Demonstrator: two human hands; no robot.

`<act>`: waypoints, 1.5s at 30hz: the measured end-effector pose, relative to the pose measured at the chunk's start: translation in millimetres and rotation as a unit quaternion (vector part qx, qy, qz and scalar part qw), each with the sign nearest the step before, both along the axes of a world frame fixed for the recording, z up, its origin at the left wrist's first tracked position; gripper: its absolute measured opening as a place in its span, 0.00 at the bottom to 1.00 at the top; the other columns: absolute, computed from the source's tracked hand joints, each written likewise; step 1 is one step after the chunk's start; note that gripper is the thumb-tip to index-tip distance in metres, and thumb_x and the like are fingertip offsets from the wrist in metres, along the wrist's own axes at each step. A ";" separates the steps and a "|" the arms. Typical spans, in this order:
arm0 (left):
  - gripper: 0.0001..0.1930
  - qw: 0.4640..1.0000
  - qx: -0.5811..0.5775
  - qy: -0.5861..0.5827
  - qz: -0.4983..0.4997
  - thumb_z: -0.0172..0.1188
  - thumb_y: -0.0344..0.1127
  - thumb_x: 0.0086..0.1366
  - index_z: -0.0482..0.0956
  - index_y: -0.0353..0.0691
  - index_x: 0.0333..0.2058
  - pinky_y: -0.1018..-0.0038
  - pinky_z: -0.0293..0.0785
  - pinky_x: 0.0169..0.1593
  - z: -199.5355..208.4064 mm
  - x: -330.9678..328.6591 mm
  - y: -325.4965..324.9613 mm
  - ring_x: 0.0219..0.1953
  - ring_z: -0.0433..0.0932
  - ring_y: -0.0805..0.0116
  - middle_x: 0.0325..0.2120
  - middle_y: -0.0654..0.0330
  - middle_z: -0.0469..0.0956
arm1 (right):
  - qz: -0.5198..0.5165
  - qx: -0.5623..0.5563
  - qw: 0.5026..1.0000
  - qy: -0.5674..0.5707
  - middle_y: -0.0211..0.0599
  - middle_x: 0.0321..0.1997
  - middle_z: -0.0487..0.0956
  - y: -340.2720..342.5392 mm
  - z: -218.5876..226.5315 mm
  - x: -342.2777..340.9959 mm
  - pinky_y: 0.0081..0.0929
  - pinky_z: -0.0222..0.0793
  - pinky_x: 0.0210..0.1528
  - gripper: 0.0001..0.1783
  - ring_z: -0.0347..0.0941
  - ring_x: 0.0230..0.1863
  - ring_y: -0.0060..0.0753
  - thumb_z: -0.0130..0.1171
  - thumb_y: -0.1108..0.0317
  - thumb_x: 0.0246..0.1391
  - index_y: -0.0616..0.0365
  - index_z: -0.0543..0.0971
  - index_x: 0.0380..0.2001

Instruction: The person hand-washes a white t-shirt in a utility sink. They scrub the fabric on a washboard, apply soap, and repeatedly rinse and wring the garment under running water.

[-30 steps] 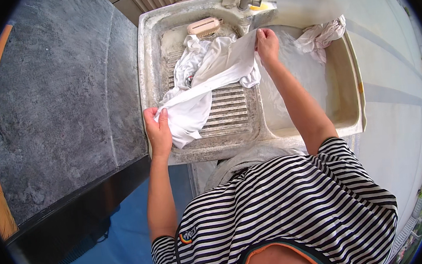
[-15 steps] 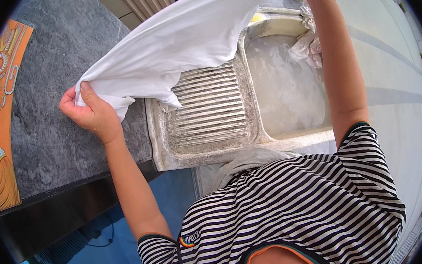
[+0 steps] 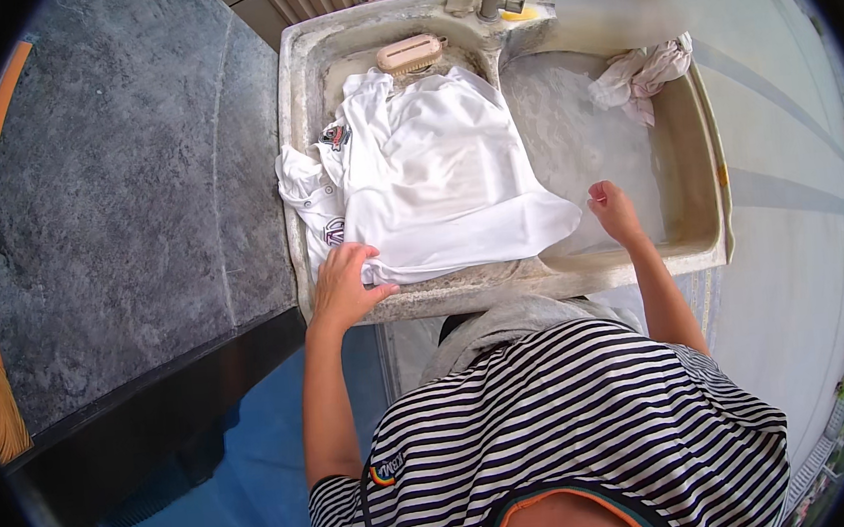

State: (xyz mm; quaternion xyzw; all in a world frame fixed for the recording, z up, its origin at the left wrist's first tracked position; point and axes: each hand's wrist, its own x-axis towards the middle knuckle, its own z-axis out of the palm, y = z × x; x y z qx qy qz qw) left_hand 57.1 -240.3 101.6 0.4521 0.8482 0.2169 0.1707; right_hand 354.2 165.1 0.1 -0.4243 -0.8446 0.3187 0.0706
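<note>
A wet white shirt (image 3: 454, 175) with buttons and dark embroidered patches lies spread over the left, washboard side of a stone laundry sink (image 3: 290, 69), covering the ridges. My left hand (image 3: 344, 285) rests on the shirt's near left corner, thumb and fingers apart. Just beyond the shirt's right tip, my right hand (image 3: 615, 211) hovers over the water-filled basin, its fingers curled in with no cloth visible in them. A pinkish scrubbing brush (image 3: 410, 54) sits behind the shirt, at the back of the washboard side.
Cloudy water (image 3: 582, 139) fills the right basin. A crumpled pale pink and white cloth (image 3: 647, 78) hangs over its far right corner. A tap (image 3: 491, 1) stands at the back, beside something yellow (image 3: 521, 14). A grey countertop (image 3: 125, 199) adjoins the sink on the left.
The white shirt, held up and stretched between both hands before, now lies on the washboard side. Both hands have come lower and nearer; the right has let go of the cloth.
</note>
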 end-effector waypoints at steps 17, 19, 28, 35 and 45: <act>0.09 0.988 0.112 0.096 0.041 0.69 0.35 0.52 0.77 0.42 0.25 0.61 0.66 0.47 -42.6 79.8 72.8 0.42 0.72 0.57 0.33 0.60 0.73 | 0.165 -0.055 0.985 0.023 0.44 0.40 0.78 37.2 24.7 -74.9 0.38 0.75 0.43 0.08 0.78 0.38 0.46 0.61 0.72 0.51 0.59 0.79 0.36; 0.09 0.985 0.126 0.062 0.103 0.69 0.35 0.52 0.76 0.41 0.25 0.60 0.66 0.47 -51.6 79.1 72.3 0.41 0.72 0.57 0.32 0.60 0.72 | 0.157 -0.040 0.986 0.026 0.44 0.40 0.78 59.7 17.2 -86.8 0.38 0.75 0.43 0.08 0.78 0.39 0.46 0.61 0.71 0.51 0.59 0.79 0.36; 0.43 0.955 -0.056 0.212 0.198 0.65 0.54 0.57 0.60 0.36 0.64 0.50 0.47 0.69 -73.5 35.5 122.9 0.68 0.52 0.46 0.64 0.46 0.57 | 0.123 0.200 0.956 0.178 0.43 0.50 0.74 185.3 43.7 -256.0 0.39 0.71 0.53 0.20 0.71 0.54 0.48 0.61 0.69 0.51 0.49 0.78 0.49; 0.47 0.957 -0.096 0.190 0.197 0.64 0.57 0.56 0.55 0.35 0.66 0.48 0.42 0.70 -74.6 29.4 128.8 0.70 0.48 0.45 0.65 0.44 0.54 | 0.170 0.198 0.963 0.072 0.40 0.47 0.75 218.2 37.6 -316.3 0.39 0.72 0.50 0.16 0.73 0.49 0.48 0.62 0.66 0.48 0.48 0.79 0.43; 0.46 0.956 -0.077 0.198 0.200 0.67 0.53 0.54 0.57 0.35 0.64 0.48 0.44 0.69 -70.2 28.6 129.6 0.68 0.51 0.44 0.63 0.44 0.56 | 0.016 0.078 0.990 0.118 0.47 0.41 0.74 170.6 20.9 -275.6 0.47 0.72 0.43 0.10 0.74 0.41 0.55 0.57 0.62 0.57 0.57 0.74 0.37</act>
